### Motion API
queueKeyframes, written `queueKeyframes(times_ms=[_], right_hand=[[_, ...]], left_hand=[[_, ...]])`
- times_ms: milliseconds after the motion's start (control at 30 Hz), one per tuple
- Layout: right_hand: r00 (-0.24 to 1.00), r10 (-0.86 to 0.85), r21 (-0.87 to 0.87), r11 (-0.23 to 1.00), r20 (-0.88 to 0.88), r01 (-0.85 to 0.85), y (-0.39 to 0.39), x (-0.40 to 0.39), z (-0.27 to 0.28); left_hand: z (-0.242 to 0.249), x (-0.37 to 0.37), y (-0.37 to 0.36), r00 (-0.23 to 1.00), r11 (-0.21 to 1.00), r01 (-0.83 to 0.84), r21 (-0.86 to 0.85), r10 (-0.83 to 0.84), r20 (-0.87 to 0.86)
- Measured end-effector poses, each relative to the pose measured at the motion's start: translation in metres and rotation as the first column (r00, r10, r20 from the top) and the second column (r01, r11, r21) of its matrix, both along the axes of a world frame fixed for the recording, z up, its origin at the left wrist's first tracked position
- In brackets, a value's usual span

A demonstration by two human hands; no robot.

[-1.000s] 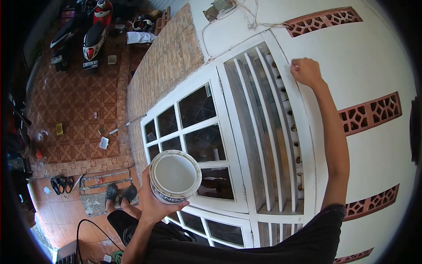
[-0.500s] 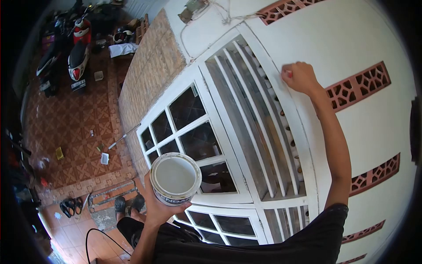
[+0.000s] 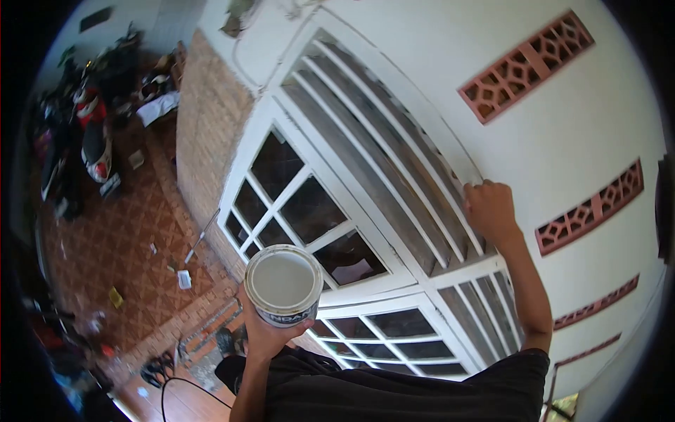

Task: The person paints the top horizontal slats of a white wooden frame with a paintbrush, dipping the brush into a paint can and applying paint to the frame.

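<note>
Head-worn wide view, facing forward, angled down

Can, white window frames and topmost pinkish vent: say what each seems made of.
Can: probably metal, possibly plastic; stained, grooved rim and printed side.
White window frames: likely wood under white paint, judging by their flat, square-edged bars; no grain shows.
Topmost pinkish vent: matte and painted-looking, perhaps cast concrete or fired clay, given its thick pierced pattern.
</note>
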State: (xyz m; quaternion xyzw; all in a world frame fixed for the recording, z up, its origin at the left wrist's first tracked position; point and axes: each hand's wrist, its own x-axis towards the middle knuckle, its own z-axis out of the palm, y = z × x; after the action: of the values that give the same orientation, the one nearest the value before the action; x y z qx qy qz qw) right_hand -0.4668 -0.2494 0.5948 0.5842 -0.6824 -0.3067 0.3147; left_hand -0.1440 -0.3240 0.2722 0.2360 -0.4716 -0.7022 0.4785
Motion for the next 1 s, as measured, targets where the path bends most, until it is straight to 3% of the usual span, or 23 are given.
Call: queueKeyframes(times_ms=[167, 233, 333, 367, 400, 467, 500, 600, 633, 700, 733, 833, 933, 1000], right_hand=[[0.926, 0.089, -0.343, 0.938, 0.366, 0.045, 0.072, 0.067, -0.056], [0.763, 0.139, -0.497, 0.828, 0.631, 0.26, 0.104, 0.084, -0.102], [0.509, 0.002, -0.364, 0.7, 0.861, 0.614, 0.144, 0.104, -0.178], [0.481, -0.056, -0.328, 0.662, 0.875, 0.674, 0.155, 0.112, -0.203], [0.466, -0.089, -0.324, 0.605, 0.88, 0.727, 0.168, 0.115, -0.238], [0.322, -0.288, -0.164, 0.462, 0.902, 0.872, 0.19, 0.13, -0.29], [0.31, -0.249, -0.195, 0.399, 0.918, 0.896, 0.199, 0.139, -0.306], [0.308, -0.135, -0.279, 0.199, 0.942, 0.94, 0.226, 0.162, -0.325], [0.324, -0.081, -0.313, 0.116, 0.943, 0.943, 0.231, 0.166, -0.324], [0.315, -0.039, -0.317, -0.063, 0.948, 0.946, 0.243, 0.166, -0.323], [0.323, 0.02, -0.318, -0.131, 0.946, 0.939, 0.25, 0.163, -0.327], [0.365, 0.496, -0.263, -0.265, 0.788, 0.928, 0.263, 0.15, -0.34], [0.416, 0.698, -0.187, -0.383, 0.582, 0.905, 0.258, 0.147, -0.317], [0.375, 0.808, -0.03, -0.407, 0.455, 0.913, 0.257, 0.15, -0.304]], left_hand=[[-0.001, -0.004, 0.006, 0.99, 0.992, 0.125, -0.036, -0.122, 0.075], [0.011, -0.007, 0.003, 0.968, 0.972, 0.232, -0.034, -0.227, 0.104], [0.004, -0.011, 0.013, 0.952, 0.96, 0.279, 0.034, -0.281, 0.122], [-0.004, -0.013, 0.017, 0.937, 0.943, 0.32, 0.085, -0.329, 0.115], [-0.013, -0.015, 0.018, 0.931, 0.94, 0.337, 0.042, -0.34, 0.135], [-0.022, -0.022, 0.017, 0.921, 0.93, 0.364, -0.046, -0.352, 0.168], [0.008, -0.029, 0.024, 0.927, 0.929, 0.362, -0.071, -0.351, 0.133], [0.008, -0.036, 0.028, 0.854, 0.867, 0.49, -0.089, -0.457, 0.247], [0.008, -0.041, 0.04, 0.893, 0.899, 0.437, -0.018, -0.432, 0.125], [0.001, -0.044, 0.045, 0.834, 0.84, 0.54, 0.045, -0.542, 0.108], [-0.002, -0.045, 0.047, 0.801, 0.807, 0.585, 0.081, -0.591, 0.096], [-0.004, -0.052, 0.053, 0.745, 0.746, 0.662, 0.067, -0.665, 0.054], [-0.018, -0.061, 0.052, 0.695, 0.701, 0.713, -0.001, -0.707, 0.128], [-0.014, -0.064, 0.059, 0.708, 0.712, 0.702, -0.018, -0.694, 0.129]])
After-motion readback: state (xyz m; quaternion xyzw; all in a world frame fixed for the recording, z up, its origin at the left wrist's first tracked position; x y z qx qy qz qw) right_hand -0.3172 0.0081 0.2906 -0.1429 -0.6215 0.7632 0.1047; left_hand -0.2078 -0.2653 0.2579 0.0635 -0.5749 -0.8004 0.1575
